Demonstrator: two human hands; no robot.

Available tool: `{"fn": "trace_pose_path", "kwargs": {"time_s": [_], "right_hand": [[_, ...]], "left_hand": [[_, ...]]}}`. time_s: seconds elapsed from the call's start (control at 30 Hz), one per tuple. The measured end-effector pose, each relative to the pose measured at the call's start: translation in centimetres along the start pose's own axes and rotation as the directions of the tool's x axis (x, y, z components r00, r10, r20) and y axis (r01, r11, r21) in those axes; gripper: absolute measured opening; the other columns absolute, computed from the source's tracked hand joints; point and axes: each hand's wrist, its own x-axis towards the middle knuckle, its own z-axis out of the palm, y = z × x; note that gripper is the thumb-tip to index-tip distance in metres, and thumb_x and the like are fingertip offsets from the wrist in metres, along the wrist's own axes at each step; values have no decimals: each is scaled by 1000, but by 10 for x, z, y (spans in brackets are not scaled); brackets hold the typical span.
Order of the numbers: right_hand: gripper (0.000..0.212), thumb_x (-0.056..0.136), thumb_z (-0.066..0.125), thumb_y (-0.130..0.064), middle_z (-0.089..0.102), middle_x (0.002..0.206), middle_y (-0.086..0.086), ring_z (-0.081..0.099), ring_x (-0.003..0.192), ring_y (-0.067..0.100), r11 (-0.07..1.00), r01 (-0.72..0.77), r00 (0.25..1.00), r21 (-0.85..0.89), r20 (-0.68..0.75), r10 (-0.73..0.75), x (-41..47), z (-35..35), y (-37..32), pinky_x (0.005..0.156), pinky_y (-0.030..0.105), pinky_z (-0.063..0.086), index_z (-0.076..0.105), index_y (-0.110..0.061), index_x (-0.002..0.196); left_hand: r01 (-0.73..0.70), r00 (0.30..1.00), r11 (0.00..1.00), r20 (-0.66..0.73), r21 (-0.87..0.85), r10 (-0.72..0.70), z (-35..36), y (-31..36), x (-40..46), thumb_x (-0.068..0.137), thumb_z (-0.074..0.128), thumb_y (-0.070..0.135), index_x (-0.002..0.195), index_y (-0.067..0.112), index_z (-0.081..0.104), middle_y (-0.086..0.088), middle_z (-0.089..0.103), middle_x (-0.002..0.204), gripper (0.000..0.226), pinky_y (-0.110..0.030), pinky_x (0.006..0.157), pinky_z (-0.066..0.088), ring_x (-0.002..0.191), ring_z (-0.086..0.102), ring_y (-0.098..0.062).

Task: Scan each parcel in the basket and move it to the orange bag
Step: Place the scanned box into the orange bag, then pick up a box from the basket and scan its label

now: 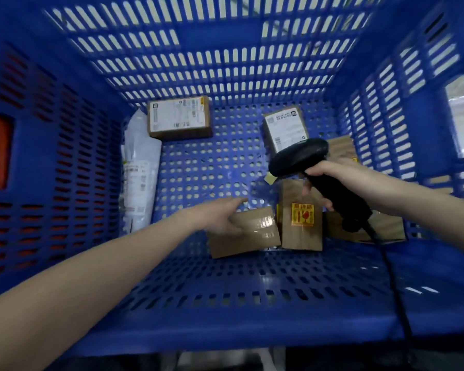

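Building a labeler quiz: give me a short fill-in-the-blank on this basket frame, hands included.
1. The right hand grips a black ____.
2. The left hand touches a plain brown ____ on the basket floor.
3. The box with the fragile sticker stands ____ the scanner.
4. The white bag parcel lies along the basket's ____ wall.

Missing words: scanner; box; below; left

Blue slotted basket (252, 290). On its perforated floor: a labelled box (179, 117) at the far wall, a white mailer (140, 170) along the left wall, cardboard boxes (302, 220) near-right.

basket (225, 76) — blue, slotted | scanner (300, 156) — black | boxes (244, 231) brown | sticker (302, 214) yellow-red
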Motion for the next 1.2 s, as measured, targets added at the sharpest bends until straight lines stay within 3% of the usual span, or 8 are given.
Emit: {"fn": "trace_pose_path", "kwargs": {"time_s": [0.17,0.4,0.6,0.83,0.97,1.03,1.1,1.2], "right_hand": [[28,94,51,-33,69,88,17,53,50,19,999,-17,999,46,48,15,12,4,8,53,31,45,62,-9,105],[22,96,47,-28,70,85,9,52,49,17,997,-7,995,80,101,-1,15,7,10,50,28,44,61,-12,100],[28,95,48,-28,70,79,7,51,46,17,997,11,998,73,62,-15,4,2,-6,53,32,43,61,-6,106],[31,95,47,-31,67,63,0,53,47,15,986,163,985,-41,-46,-165,-55,-8,-79,51,29,45,61,-3,101],[22,94,49,-29,65,62,-4,55,44,14,942,337,920,4,-214,-328,-95,6,-127,44,21,45,58,-9,96],[23,94,49,-29,67,75,2,60,46,16,898,424,884,117,-271,-381,-114,19,-148,45,21,47,59,-9,101],[27,95,47,-31,69,90,6,67,57,20,841,487,862,236,-286,-419,-132,32,-166,48,23,50,58,-10,108],[33,95,47,-35,71,104,5,73,78,21,770,555,828,316,-298,-474,-156,51,-185,52,25,52,58,-11,115]], "left_hand": [[14,999,992,30,124,-18,12,-3,17,83,63,58,153,22,7,-4,29,153,96,-41,103,40,135,37,-26],[-38,996,981,81,189,23,14,2,24,85,62,56,148,26,22,-7,39,144,81,-42,100,37,127,38,-30],[-7,1000,978,-12,209,10,-8,10,6,69,70,68,144,26,28,-3,51,133,96,-37,91,42,116,47,-26],[36,968,978,-238,-204,-85,-96,21,-75,71,70,63,143,25,24,0,53,125,94,-35,93,46,104,57,-21],[-106,860,893,-491,-437,-138,-140,24,-144,67,68,72,128,26,40,4,58,115,81,-35,88,50,99,62,-15],[-218,791,825,-589,-522,-163,-149,28,-180,57,62,83,124,25,48,4,63,112,90,-35,87,51,98,64,-13],[-369,772,697,-621,-615,-138,-154,31,-209,57,62,85,124,22,56,0,68,116,92,-40,96,50,102,66,-16],[-532,757,469,-645,-705,-110,-144,45,-247,86,50,62,107,24,69,4,74,95,47,-31,86,51,85,69,-11]]}}
